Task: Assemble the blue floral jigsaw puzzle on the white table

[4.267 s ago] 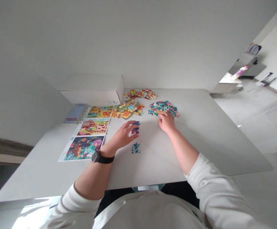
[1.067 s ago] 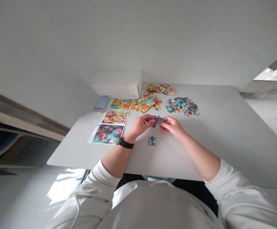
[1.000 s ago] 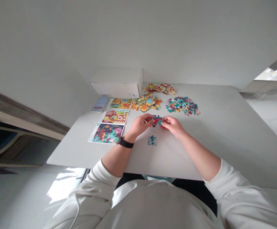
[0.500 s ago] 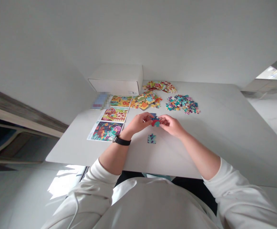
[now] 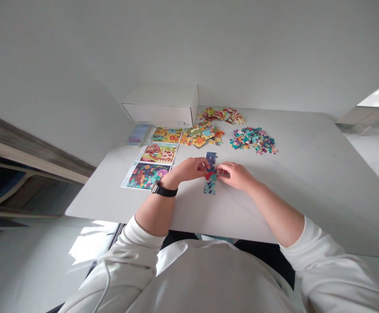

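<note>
A short upright column of puzzle pieces lies on the table in front of me. At its middle is a red and teal puzzle piece point(image 5: 211, 175), gripped at the sides by both hands. My left hand point(image 5: 194, 168) has its fingertips closed at the left edge, and my right hand point(image 5: 234, 174) pinches at the right edge. Above it lies a dark blue puzzle piece point(image 5: 211, 159). Directly below, a teal leaf-patterned puzzle piece point(image 5: 209, 188) meets or nearly meets it; I cannot tell whether they interlock. My fingers partly cover the joins.
Behind my hands lie a teal and purple puzzle pile point(image 5: 253, 140), a yellow-orange pile point(image 5: 202, 134) and a red-green pile point(image 5: 221, 115). A printed picture sheet point(image 5: 148, 175) lies left, near a white box point(image 5: 159, 108) against the wall.
Both hands have brought the red and teal piece down toward me, against or close to the leaf-patterned piece. The dark blue piece above it now shows more fully. The view has shifted slightly.
</note>
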Motion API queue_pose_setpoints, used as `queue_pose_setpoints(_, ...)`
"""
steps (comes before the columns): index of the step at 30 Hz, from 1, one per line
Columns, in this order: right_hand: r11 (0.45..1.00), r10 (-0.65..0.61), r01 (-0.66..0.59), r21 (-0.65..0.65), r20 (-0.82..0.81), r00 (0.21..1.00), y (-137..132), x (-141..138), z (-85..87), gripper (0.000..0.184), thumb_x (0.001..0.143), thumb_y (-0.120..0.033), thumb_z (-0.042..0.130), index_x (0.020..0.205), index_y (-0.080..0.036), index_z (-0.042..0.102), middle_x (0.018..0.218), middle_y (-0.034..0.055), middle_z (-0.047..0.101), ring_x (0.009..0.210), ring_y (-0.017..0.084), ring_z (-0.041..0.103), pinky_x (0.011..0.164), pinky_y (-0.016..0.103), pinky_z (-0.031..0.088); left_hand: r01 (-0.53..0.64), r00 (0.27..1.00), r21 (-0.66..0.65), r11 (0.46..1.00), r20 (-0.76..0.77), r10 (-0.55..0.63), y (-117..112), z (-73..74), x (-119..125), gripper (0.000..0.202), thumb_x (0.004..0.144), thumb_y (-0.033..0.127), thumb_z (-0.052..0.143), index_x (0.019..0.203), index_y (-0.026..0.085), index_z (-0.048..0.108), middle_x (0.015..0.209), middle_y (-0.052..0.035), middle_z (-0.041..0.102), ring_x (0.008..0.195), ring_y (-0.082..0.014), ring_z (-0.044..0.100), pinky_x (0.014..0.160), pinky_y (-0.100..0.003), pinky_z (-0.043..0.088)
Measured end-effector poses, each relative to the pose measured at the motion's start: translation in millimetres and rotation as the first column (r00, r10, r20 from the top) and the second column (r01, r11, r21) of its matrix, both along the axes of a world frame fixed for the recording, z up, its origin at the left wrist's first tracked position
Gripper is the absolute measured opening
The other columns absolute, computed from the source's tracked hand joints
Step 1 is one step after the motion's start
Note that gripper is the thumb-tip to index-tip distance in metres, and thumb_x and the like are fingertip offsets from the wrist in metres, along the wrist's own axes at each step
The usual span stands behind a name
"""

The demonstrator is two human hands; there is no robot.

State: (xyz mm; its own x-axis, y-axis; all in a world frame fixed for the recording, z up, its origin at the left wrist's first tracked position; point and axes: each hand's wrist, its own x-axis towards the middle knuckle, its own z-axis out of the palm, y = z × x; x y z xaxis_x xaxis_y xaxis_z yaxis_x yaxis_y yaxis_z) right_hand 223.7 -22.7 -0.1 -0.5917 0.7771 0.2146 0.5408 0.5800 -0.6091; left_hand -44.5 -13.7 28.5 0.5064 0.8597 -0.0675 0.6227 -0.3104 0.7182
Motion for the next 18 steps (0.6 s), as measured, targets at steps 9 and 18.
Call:
queue_pose_setpoints(9,1.0,-0.004,0.004,-0.007,0.029,1.0,-0.3,-2.1,-4.6,0.03,0.089,-0.015,0.082,0.116,-0.025,0.077,0.105,0.005,0.08,0.092,0.022,0.074,0.085,0.034,0.056,0.007,0.994,0.065,0.998,-0.106,0.0,-1.2,-1.8,2.5,0.016,0.086,0.032,0.075,0.1,0.025,0.075,0.082,-0.0009,0.079,0.072,-0.0205,0.072,0.066,-0.028,0.047)
queue_pose_setpoints(18,0.999,-0.002,-0.003,0.051,0.101,0.995,-1.6,-5.1,-6.1,0.027,0.088,-0.015,0.085,0.113,-0.024,0.078,0.104,0.0064,0.077,0.096,0.024,0.072,0.088,0.035,0.055,0.049,0.99,0.086,0.995,-0.138,-0.037,-2.0,-4.2,2.6,0.012,0.086,0.031,0.075,0.098,0.027,0.075,0.079,0.0011,0.076,0.068,-0.0193,0.068,0.064,-0.029,0.043)
